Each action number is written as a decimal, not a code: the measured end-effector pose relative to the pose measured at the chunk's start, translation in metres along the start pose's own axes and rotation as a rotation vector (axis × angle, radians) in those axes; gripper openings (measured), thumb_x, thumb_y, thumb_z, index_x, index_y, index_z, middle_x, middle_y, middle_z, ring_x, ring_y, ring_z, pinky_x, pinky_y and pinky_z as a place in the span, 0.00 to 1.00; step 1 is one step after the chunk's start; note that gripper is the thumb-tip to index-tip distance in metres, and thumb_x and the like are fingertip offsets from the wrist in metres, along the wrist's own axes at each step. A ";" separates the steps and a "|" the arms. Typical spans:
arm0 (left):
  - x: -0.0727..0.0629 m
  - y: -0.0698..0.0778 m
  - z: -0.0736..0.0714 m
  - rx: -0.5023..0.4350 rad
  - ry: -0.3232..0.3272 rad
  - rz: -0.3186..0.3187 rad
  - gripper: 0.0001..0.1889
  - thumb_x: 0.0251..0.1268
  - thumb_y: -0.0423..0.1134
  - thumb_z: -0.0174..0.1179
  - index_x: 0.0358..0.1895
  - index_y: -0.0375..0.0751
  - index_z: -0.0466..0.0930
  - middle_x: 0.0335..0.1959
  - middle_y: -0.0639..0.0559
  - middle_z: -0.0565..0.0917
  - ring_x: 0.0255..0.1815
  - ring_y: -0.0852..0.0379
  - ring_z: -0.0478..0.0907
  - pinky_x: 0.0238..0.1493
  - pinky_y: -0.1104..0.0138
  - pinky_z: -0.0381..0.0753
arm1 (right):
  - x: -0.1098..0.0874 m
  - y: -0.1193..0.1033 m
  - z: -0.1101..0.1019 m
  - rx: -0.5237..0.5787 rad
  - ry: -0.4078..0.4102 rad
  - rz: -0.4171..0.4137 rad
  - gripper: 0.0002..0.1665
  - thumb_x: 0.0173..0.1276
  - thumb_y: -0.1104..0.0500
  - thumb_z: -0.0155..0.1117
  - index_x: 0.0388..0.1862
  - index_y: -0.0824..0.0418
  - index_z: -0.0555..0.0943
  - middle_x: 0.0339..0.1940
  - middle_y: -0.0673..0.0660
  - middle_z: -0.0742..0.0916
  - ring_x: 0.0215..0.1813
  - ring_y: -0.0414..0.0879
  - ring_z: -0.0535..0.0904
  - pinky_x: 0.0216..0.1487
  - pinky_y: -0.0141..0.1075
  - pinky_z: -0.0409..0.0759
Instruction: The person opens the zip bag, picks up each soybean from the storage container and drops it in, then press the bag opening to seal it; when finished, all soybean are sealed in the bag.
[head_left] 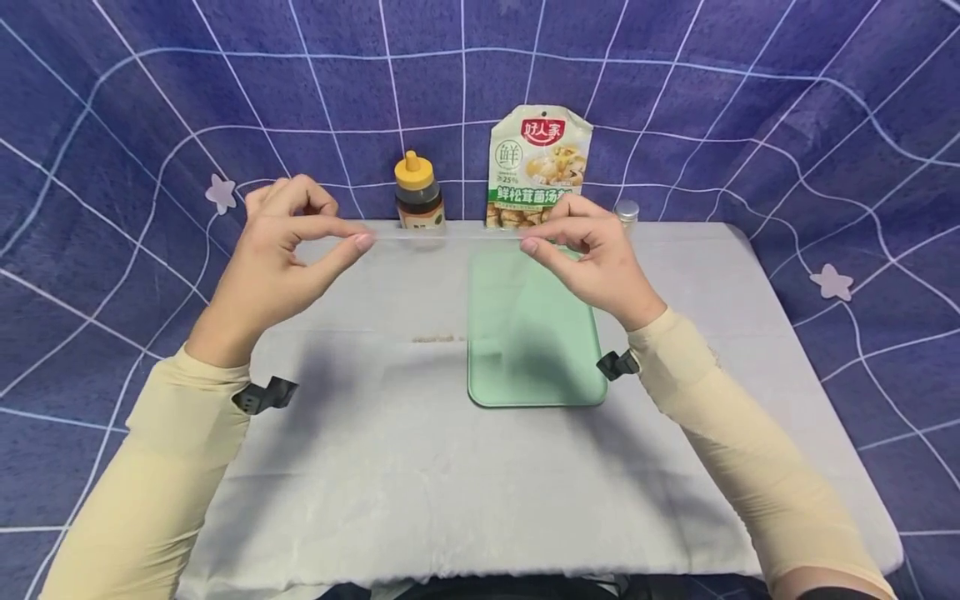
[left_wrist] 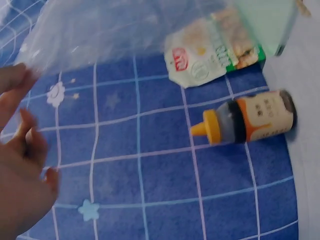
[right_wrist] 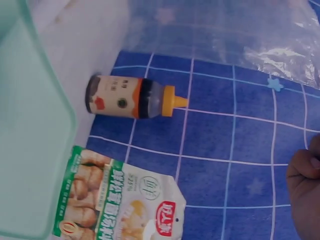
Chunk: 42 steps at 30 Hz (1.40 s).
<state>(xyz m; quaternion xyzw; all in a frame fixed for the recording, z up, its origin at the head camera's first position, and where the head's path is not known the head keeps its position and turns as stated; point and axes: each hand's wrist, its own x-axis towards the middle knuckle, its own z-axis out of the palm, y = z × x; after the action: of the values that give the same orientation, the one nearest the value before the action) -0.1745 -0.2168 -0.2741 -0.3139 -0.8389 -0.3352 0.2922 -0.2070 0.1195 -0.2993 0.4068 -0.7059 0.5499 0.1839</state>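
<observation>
A sheet of clear plastic film [head_left: 450, 239] is stretched between my two hands, its upper edge nearly level. My left hand [head_left: 273, 258] pinches one end between thumb and forefinger, and my right hand [head_left: 596, 260] pinches the other the same way. Both wrist views show the see-through plastic [left_wrist: 115, 35] with shiny wrinkles; whether it is a single sheet or a bag I cannot tell. Seen from above, part of it overlaps the pale green tray [head_left: 540, 333] lying on the table.
At the back stand a yellow-capped squeeze bottle [head_left: 420, 187] of dark sauce, a white and green food pouch [head_left: 538, 162] and a small silver-lidded jar [head_left: 627, 211]. A blue gridded cloth [head_left: 637, 92] hangs behind the table, which has a white cover [head_left: 420, 475].
</observation>
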 end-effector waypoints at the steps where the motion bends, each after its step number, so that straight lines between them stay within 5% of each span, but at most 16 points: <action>1: -0.002 0.001 -0.003 -0.005 -0.025 0.004 0.03 0.54 0.27 0.74 0.32 0.35 0.91 0.30 0.48 0.69 0.39 0.56 0.62 0.60 0.59 0.49 | 0.000 -0.002 0.000 0.003 -0.012 0.003 0.08 0.58 0.81 0.68 0.36 0.76 0.87 0.26 0.59 0.76 0.31 0.45 0.65 0.34 0.37 0.61; 8: -0.014 0.006 -0.026 -0.017 -0.104 0.020 0.08 0.44 0.25 0.77 0.29 0.38 0.92 0.31 0.50 0.71 0.40 0.57 0.63 0.57 0.60 0.48 | -0.007 -0.008 0.003 0.022 -0.120 -0.025 0.10 0.57 0.81 0.69 0.36 0.73 0.88 0.25 0.58 0.75 0.32 0.47 0.66 0.34 0.39 0.62; 14: -0.022 0.005 -0.053 -0.143 -0.293 -0.019 0.18 0.37 0.18 0.76 0.28 0.46 0.91 0.36 0.52 0.71 0.44 0.59 0.62 0.49 0.67 0.52 | -0.021 -0.005 0.010 0.026 -0.262 -0.019 0.10 0.60 0.73 0.74 0.38 0.62 0.91 0.28 0.50 0.77 0.34 0.43 0.70 0.36 0.37 0.66; 20: -0.031 -0.018 -0.059 -0.166 -0.390 -0.107 0.18 0.47 0.20 0.75 0.33 0.52 0.91 0.36 0.55 0.73 0.43 0.58 0.66 0.44 0.70 0.60 | -0.026 0.002 0.022 0.002 -0.377 0.033 0.07 0.66 0.61 0.74 0.40 0.51 0.92 0.29 0.46 0.77 0.34 0.41 0.71 0.35 0.37 0.68; 25: -0.042 -0.063 -0.038 -0.055 -0.412 -0.403 0.02 0.64 0.40 0.72 0.38 0.52 0.92 0.31 0.54 0.77 0.36 0.58 0.68 0.35 0.67 0.64 | -0.016 0.043 0.044 -0.096 -0.450 0.171 0.07 0.71 0.55 0.71 0.43 0.53 0.92 0.29 0.45 0.78 0.31 0.43 0.69 0.33 0.37 0.67; 30: -0.055 -0.124 -0.005 -0.013 -0.385 -0.634 0.19 0.66 0.54 0.69 0.45 0.40 0.91 0.36 0.47 0.78 0.38 0.54 0.68 0.37 0.65 0.66 | 0.007 0.104 0.072 -0.229 -0.495 0.349 0.11 0.73 0.52 0.68 0.44 0.56 0.91 0.35 0.48 0.84 0.40 0.45 0.77 0.46 0.38 0.73; 35: -0.065 -0.174 0.037 -0.044 -0.404 -0.755 0.25 0.68 0.56 0.66 0.49 0.35 0.88 0.42 0.45 0.83 0.40 0.53 0.73 0.40 0.63 0.72 | 0.015 0.161 0.092 -0.323 -0.515 0.530 0.12 0.74 0.50 0.66 0.44 0.54 0.91 0.44 0.47 0.88 0.56 0.47 0.79 0.60 0.38 0.71; 42: -0.080 -0.205 0.082 0.025 -0.396 -0.806 0.22 0.70 0.54 0.64 0.49 0.36 0.89 0.44 0.43 0.86 0.43 0.48 0.76 0.53 0.51 0.69 | 0.005 0.205 0.107 -0.356 -0.467 0.726 0.12 0.74 0.50 0.66 0.43 0.55 0.91 0.46 0.49 0.89 0.48 0.42 0.81 0.52 0.38 0.76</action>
<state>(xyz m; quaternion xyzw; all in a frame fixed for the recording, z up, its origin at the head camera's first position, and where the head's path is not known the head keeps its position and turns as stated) -0.2950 -0.3007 -0.4573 -0.0168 -0.9379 -0.3455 -0.0242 -0.3497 0.0320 -0.4592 0.2085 -0.9085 0.3425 -0.1175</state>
